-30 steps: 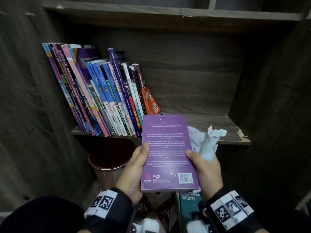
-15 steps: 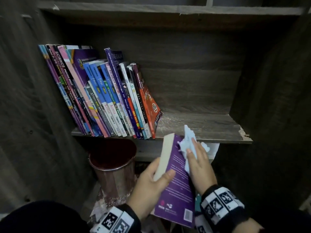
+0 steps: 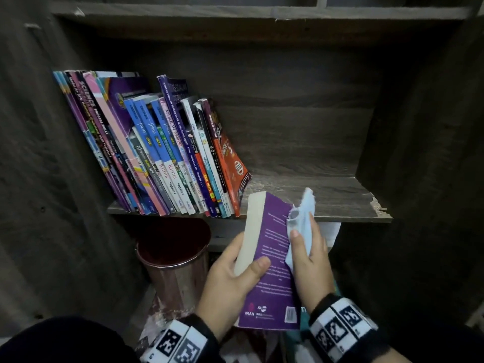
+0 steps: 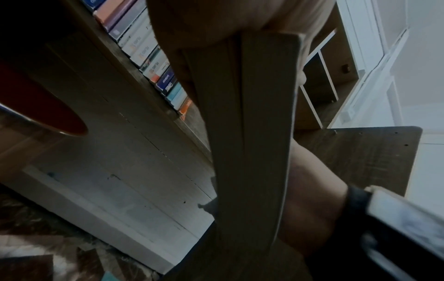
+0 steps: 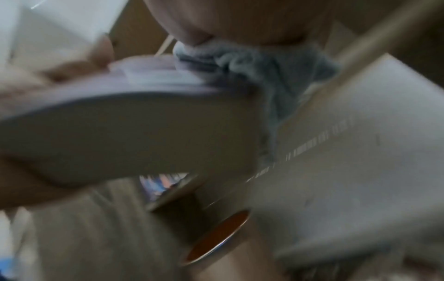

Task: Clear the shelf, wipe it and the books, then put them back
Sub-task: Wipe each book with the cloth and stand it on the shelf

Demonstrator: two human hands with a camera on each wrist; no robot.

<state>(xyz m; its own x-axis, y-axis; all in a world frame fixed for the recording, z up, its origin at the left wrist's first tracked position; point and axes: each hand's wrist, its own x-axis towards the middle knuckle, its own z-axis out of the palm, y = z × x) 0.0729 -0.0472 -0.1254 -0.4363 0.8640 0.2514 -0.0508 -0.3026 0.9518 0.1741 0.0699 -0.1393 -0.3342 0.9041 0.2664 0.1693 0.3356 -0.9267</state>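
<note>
Purple back cover up, the book (image 3: pixel 272 268) tilts in front of the shelf (image 3: pixel 314 197), below its near edge. My left hand (image 3: pixel 230 281) grips its page side, thumb across the cover. My right hand (image 3: pixel 310 260) presses a pale blue cloth (image 3: pixel 301 218) against the spine edge, fingers fairly straight. On the shelf's left, a row of books (image 3: pixel 157 153) leans leftward; beneath stands a copper-coloured bin (image 3: pixel 172 263).
</note>
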